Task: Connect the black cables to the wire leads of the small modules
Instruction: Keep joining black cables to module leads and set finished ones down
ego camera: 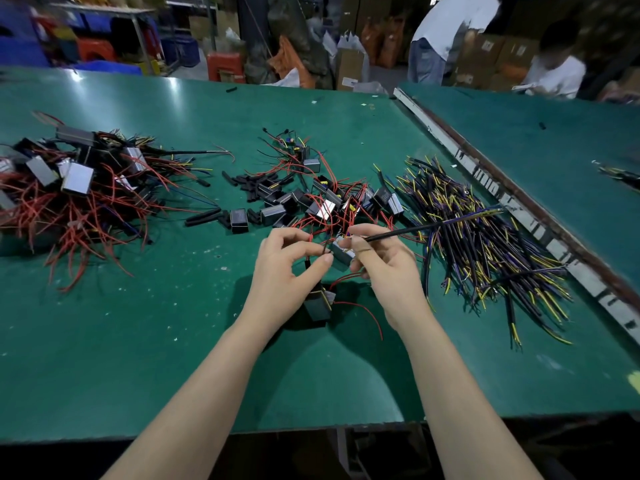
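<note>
step: join cable to lead | my right hand pinches a black cable over a module | my left hand pinches its thin lead | tip: I hold both ends still, bare tips touching, then twist.

Left hand pinches thin lead above green table. Right hand pinches black cable beside small module. Another module lies under left hand. Cable pile right, module pile left.
</note>
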Demonstrator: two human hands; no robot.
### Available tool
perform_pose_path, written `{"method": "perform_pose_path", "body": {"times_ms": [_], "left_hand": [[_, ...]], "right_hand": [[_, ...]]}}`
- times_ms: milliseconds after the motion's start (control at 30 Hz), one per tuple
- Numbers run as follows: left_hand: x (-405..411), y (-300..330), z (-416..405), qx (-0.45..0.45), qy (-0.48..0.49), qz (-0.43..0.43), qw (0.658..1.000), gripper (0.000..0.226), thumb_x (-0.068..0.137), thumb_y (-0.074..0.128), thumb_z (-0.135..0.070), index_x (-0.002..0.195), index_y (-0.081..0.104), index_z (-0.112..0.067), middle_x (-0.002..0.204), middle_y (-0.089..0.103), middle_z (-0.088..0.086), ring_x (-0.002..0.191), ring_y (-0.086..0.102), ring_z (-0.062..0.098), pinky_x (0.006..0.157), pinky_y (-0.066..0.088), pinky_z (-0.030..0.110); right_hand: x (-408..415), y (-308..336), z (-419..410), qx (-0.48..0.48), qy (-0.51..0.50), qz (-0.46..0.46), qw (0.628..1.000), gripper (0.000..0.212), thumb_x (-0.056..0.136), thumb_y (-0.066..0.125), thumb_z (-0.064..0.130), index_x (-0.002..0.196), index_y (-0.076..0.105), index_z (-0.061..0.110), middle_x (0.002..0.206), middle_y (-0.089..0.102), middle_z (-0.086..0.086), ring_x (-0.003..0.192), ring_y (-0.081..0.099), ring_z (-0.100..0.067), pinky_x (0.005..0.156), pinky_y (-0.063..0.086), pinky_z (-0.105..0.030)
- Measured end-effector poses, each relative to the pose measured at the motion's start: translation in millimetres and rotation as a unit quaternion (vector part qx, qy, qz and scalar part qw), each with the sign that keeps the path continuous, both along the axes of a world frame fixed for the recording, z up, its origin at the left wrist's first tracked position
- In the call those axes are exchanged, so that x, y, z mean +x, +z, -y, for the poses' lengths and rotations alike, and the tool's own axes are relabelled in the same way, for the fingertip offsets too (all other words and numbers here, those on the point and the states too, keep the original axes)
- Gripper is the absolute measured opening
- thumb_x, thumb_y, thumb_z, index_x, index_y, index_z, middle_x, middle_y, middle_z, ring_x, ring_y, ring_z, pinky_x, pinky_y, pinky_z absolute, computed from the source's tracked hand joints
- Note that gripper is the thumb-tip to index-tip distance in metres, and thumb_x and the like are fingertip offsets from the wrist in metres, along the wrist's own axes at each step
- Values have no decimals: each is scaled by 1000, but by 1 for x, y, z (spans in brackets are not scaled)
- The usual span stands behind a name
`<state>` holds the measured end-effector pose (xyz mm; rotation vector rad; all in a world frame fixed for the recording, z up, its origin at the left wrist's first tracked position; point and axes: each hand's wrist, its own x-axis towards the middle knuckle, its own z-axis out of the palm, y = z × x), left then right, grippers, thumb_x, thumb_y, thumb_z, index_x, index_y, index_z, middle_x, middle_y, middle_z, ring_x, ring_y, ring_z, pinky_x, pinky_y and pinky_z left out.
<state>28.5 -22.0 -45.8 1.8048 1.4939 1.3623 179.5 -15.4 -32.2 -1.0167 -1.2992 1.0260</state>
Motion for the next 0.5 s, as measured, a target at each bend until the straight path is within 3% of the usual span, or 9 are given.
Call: {"method": "perform_pose_path", "body": {"times_ms": [167, 300, 333, 400, 500], "left_hand": [[0, 1, 1, -11, -19, 9, 1000, 5, 83, 71, -22, 87, 72, -22, 105, 51, -2, 109, 49, 16, 98, 36, 27], [-2, 3, -1, -38, -33, 26, 998, 10, 85, 68, -26, 78, 67, -34, 103, 52, -6, 108, 49, 13, 94, 36, 28], [-2, 3, -1, -44, -39, 29, 998, 13, 85, 67, -26, 77, 66, -35, 102, 51, -8, 107, 50, 11, 91, 36, 27], [-3, 4, -2, -51, -56, 29, 997, 15, 86, 67, -25, 76, 65, -36, 101, 51, -10, 105, 51, 8, 88, 36, 26], [-2, 2, -2, -48, -77, -1, 996, 11, 87, 65, -20, 81, 71, -27, 101, 50, -10, 108, 49, 12, 95, 35, 27]], "right_hand": [[-1, -4, 1, -15, 43, 65, 997, 5, 91, 62, 25, 90, 67, 23, 77, 67, 11, 66, 60, 1, 62, 48, -15], [-1, -6, 0, 13, 8, 90, 996, 5, 90, 64, 23, 86, 66, 22, 75, 64, 8, 69, 57, -7, 73, 52, -40], [-1, -6, -1, 12, 2, 85, 996, 5, 89, 65, 24, 85, 67, 23, 74, 65, 9, 70, 57, -7, 74, 52, -40], [-1, -6, -1, 9, 0, 80, 997, 4, 88, 66, 26, 84, 67, 26, 72, 66, 15, 70, 58, -1, 71, 52, -28], [-1, -6, -2, 7, 11, 72, 997, 2, 86, 67, 26, 85, 68, 27, 76, 68, 14, 75, 59, 1, 74, 48, -18]]}}
